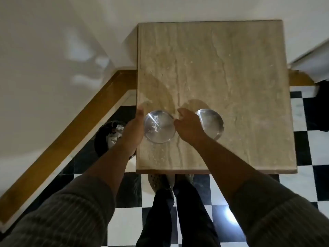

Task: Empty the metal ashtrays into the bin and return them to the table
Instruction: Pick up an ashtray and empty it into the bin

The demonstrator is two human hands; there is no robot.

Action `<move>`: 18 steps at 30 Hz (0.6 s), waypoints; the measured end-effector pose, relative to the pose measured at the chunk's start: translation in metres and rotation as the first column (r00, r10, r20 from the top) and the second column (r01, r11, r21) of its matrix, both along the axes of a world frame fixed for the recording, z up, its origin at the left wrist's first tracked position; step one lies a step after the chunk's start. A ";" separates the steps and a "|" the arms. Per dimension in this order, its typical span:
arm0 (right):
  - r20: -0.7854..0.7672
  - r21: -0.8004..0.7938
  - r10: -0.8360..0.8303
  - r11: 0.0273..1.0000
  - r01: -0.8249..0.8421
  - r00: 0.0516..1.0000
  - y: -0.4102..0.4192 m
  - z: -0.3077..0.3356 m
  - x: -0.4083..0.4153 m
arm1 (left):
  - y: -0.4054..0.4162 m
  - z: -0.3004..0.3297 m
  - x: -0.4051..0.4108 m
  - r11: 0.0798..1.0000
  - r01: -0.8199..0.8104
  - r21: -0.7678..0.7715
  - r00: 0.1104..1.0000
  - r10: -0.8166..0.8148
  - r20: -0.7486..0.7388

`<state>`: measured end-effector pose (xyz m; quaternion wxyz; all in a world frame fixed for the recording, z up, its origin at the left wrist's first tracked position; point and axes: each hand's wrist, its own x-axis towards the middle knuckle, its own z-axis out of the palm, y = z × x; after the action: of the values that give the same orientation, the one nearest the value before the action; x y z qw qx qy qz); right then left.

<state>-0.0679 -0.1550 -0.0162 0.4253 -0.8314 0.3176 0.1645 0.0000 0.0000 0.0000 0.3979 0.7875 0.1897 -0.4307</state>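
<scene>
Two round metal ashtrays stand on a beige stone table (pixel 231 68). The left ashtray (pixel 159 126) has pale ash flecks inside. The right ashtray (pixel 211 122) is partly covered by my right hand (pixel 189 125), whose fingers are curled between the two ashtrays, holding nothing that I can see. My left hand (pixel 136 126) is flat and open at the table's left edge, just beside the left ashtray. A dark round bin (pixel 108 136) with crumpled paper sits on the floor left of the table, partly hidden by my left forearm.
White walls with a brown skirting board (pixel 71 132) run behind and to the left. The floor (pixel 311 145) is black and white checkered tile. My legs and shoes (pixel 160 180) stand at the table's near edge. Specks of ash lie on the table near its front.
</scene>
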 end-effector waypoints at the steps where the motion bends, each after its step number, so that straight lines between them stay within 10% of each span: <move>1: -0.032 -0.059 0.066 0.996 -0.068 0.997 0.002 -0.004 0.002 | 0.000 -0.002 0.001 1.000 -0.006 0.003 1.000 0.006 -0.020; 8: -0.143 -0.326 0.297 0.886 -0.329 0.944 0.010 -0.026 0.014 | -0.007 -0.029 0.001 0.996 -0.086 -0.015 0.996 0.085 -0.038; 18: -0.125 -0.280 0.303 0.903 -0.326 0.945 0.058 -0.028 0.032 | 0.064 -0.038 0.010 0.955 -0.273 -0.118 0.958 0.258 -0.125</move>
<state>-0.0360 -0.0971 -0.0447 0.2507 -0.9188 0.2169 0.2141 0.0095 0.0636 -0.0382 0.4934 0.7018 0.2857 -0.4269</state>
